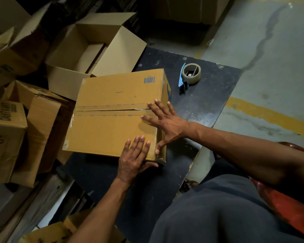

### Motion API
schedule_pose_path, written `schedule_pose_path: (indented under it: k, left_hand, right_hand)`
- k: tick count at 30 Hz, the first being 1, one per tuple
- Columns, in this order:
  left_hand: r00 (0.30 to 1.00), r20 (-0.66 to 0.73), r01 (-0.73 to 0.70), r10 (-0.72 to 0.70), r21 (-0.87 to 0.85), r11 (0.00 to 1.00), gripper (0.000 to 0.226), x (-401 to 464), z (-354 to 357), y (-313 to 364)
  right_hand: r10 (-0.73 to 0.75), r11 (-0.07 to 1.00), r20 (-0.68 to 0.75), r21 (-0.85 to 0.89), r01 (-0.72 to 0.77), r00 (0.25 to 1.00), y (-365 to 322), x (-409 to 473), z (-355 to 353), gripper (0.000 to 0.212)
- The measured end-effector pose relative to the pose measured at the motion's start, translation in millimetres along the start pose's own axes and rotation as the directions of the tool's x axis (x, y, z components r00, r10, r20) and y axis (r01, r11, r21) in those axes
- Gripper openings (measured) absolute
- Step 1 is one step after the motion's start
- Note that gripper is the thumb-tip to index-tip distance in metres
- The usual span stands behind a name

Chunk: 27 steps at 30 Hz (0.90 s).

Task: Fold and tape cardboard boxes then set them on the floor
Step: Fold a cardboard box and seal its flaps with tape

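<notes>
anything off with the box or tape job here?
Mostly fine. On the closed box, the centre seam gapes slightly toward the right hand, where the flaps look uneven. Clear tape wrinkles at the left end. The tape dispenser lies apart on the dark board.

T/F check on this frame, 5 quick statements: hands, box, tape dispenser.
1. Both hands lie flat on the closed box. True: left hand and right hand press its top with straight fingers.
2. The right hand holds the tape dispenser. False: the tape dispenser lies untouched on the dark board.
3. The box's top flaps are shut. True.
4. The dispenser sits on top of the box. False: it lies beside it.
5. An open box stands behind the closed one. True.
</notes>
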<state>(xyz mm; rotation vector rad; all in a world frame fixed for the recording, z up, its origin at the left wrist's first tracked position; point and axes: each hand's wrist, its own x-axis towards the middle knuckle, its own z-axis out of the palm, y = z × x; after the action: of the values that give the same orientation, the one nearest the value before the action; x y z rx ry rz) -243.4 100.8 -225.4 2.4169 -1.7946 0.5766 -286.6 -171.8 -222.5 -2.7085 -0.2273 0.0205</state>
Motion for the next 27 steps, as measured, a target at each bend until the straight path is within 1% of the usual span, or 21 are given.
schedule_pose_path:
  k: [3, 5, 9, 11, 13, 16, 18, 22, 27]
  left_hand:
    - [1.000, -0.007, 0.015, -0.015, -0.001, 1.000, 0.089, 1, -1, 1]
    - [1.000, -0.008, 0.023, -0.023, -0.008, 1.000, 0.089, 1, -1, 1]
    - [1.000, -0.002, 0.030, -0.030, -0.012, 0.999, 0.089, 2, -2, 3]
    - [1.000, -0.004, 0.031, -0.031, -0.017, 0.999, 0.088, 2, -2, 3]
    - [1.000, -0.010, 0.028, -0.028, -0.023, 0.999, 0.087, 3, -2, 3]
    - [0.999, -0.014, 0.032, -0.032, -0.032, 0.999, 0.086, 3, -4, 4]
    - [0.999, -0.013, 0.046, -0.047, -0.053, 0.998, 0.085, 3, -6, 5]
    - [0.997, 0.017, 0.081, -0.080, -0.094, 0.992, 0.083, 3, -7, 8]
    - [0.996, 0.013, 0.087, -0.086, -0.092, 0.992, 0.085, 3, -7, 8]
  right_hand:
    - [-0.049, 0.994, -0.079, -0.102, 0.041, 0.996, 7, -2, 11, 0.137]
    - [-0.078, 0.990, -0.110, -0.124, 0.064, 0.991, 12, -3, 14, 0.137]
    - [-0.111, 0.989, -0.082, -0.108, 0.101, 0.990, 16, 0, 11, 0.142]
    - [-0.105, 0.993, -0.075, -0.063, 0.100, 0.992, 16, -1, 8, 0.143]
    - [-0.075, 0.997, -0.084, -0.017, 0.074, 0.994, 13, -4, 6, 0.139]
    - [-0.016, 0.999, -0.128, -0.046, 0.010, 0.992, 2, -5, 11, 0.141]
    - [0.002, 0.999, -0.153, -0.042, -0.008, 0.988, -1, -5, 15, 0.144]
    - [0.004, 0.999, -0.157, -0.037, -0.010, 0.988, -2, -5, 14, 0.149]
    - [-0.038, 0.997, -0.096, -0.066, 0.031, 0.995, 4, -6, 10, 0.148]
